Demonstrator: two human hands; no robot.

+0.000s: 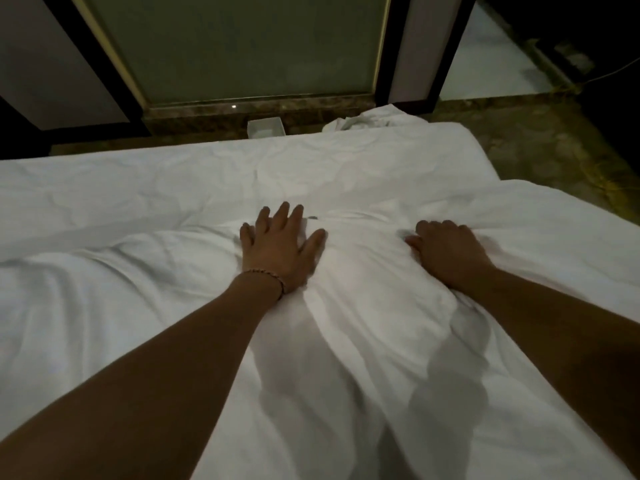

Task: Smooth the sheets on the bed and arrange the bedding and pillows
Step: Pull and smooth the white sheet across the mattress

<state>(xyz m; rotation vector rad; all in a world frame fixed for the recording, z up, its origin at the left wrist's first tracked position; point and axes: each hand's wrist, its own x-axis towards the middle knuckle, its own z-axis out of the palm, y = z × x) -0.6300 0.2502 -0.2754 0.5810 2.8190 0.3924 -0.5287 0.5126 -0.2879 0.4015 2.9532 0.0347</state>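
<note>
A white duvet (346, 341) lies rumpled over the near part of the bed, its far edge running across the middle of the view. Beyond it the white fitted sheet (242, 168) is flat with fine creases. My left hand (280, 251) presses flat on the duvet near its far edge, fingers spread straight. My right hand (446, 251) rests on the duvet to the right, its fingers curled down into the fabric at the edge; I cannot see whether they pinch it. A bracelet sits on my left wrist.
Past the bed's far side stand a small white box (266, 128) on the floor and a crumpled white cloth (367, 121). A dark-framed glass panel (242, 46) rises behind them. Patterned floor (554, 150) shows at the right.
</note>
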